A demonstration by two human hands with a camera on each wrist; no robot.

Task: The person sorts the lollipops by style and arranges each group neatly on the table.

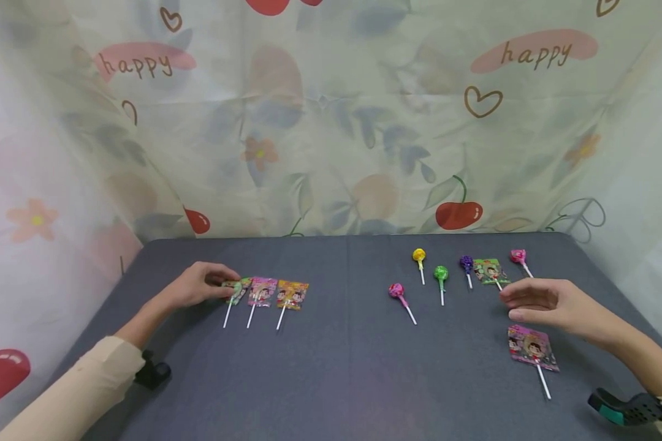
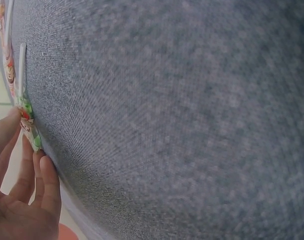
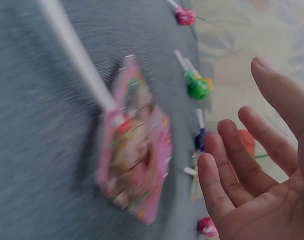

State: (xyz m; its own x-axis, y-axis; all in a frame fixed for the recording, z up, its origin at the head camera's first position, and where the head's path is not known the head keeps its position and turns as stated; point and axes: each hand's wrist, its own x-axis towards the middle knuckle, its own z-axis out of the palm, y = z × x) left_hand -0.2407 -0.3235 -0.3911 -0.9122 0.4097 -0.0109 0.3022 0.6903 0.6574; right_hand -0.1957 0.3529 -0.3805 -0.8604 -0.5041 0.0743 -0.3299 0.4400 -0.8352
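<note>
My left hand (image 1: 203,285) pinches the wrapper of a green flat-pack lollipop (image 1: 245,288) at the left of the table; its white stick points toward me. In the left wrist view the thumb and fingertips are at the edges of that green wrapper (image 2: 36,139). Right beside it lie a pink flat-pack lollipop (image 1: 262,291) and an orange one (image 1: 292,295). Over the right side my right hand (image 1: 557,306) holds nothing, its fingers loosely bent. It is between another green flat-pack lollipop (image 1: 490,271) and a pink flat-pack lollipop (image 1: 532,348), the latter large in the right wrist view.
Ball lollipops lie on the right half: yellow (image 1: 418,255), green (image 1: 441,274), dark purple (image 1: 466,264), a pink one (image 1: 396,291) and another pink one (image 1: 518,256) at the back. A grey cloth covers the table (image 1: 331,373). A printed curtain (image 1: 331,135) hangs behind it.
</note>
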